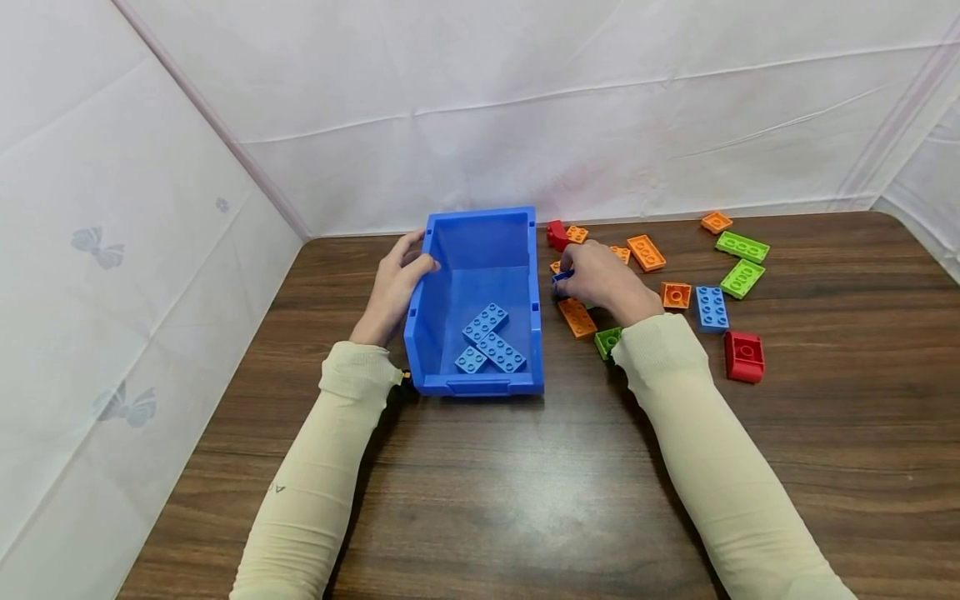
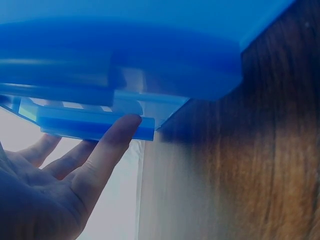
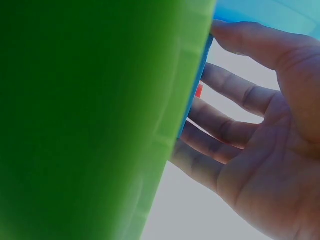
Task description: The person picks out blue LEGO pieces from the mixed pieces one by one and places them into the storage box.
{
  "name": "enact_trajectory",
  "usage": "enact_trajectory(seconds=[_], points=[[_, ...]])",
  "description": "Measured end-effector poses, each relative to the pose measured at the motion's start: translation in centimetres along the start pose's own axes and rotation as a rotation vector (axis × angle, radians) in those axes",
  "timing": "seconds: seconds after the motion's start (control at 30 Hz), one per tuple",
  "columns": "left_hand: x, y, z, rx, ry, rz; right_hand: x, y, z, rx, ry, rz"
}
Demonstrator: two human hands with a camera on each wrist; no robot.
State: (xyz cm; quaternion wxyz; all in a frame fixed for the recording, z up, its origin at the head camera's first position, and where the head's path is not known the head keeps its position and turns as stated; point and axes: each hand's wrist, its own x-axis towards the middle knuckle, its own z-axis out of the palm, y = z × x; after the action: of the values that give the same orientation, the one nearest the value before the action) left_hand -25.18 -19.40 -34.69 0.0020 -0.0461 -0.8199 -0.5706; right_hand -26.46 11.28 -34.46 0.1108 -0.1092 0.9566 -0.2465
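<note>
A blue plastic bin (image 1: 474, 387) stands on the table with three light-blue toy bricks (image 1: 501, 352) lying in its near half. My left hand (image 1: 396, 283) grips the bin's left wall, its thumb over the rim and the fingers outside. In the left wrist view the thumb (image 2: 117, 137) presses the rim's edge. Right of the bin, my right hand (image 1: 603, 279) reaches down among loose bricks and pinches a blue brick (image 1: 561, 277) at its fingertips. The right wrist view shows only a thin edge of that blue brick (image 3: 196, 90), the rest hidden behind a green brick (image 3: 90, 120) close to the camera.
Around the right hand lie orange bricks (image 1: 577, 318), a red brick (image 1: 557, 235) and a green brick (image 1: 606, 342). Farther right are two lime-green bricks (image 1: 742, 247), a light-blue brick (image 1: 711, 309) and a red brick (image 1: 744, 357). A white sheet (image 1: 600, 125) hangs behind the wooden table (image 1: 570, 500).
</note>
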Motion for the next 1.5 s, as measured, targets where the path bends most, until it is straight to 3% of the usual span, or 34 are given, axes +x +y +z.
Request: enact_trajectory(seconds=[0.53, 1.5], points=[[0.0, 0.2, 0.2, 0.002, 0.003, -0.007, -0.3, -0.3, -0.8, 0.009, 0.013, 0.013], [0.2, 0.2, 0.5, -0.004, 0.018, 0.002, -4.1, -2.9, -5.0, 0.089, 0.274, -0.161]])
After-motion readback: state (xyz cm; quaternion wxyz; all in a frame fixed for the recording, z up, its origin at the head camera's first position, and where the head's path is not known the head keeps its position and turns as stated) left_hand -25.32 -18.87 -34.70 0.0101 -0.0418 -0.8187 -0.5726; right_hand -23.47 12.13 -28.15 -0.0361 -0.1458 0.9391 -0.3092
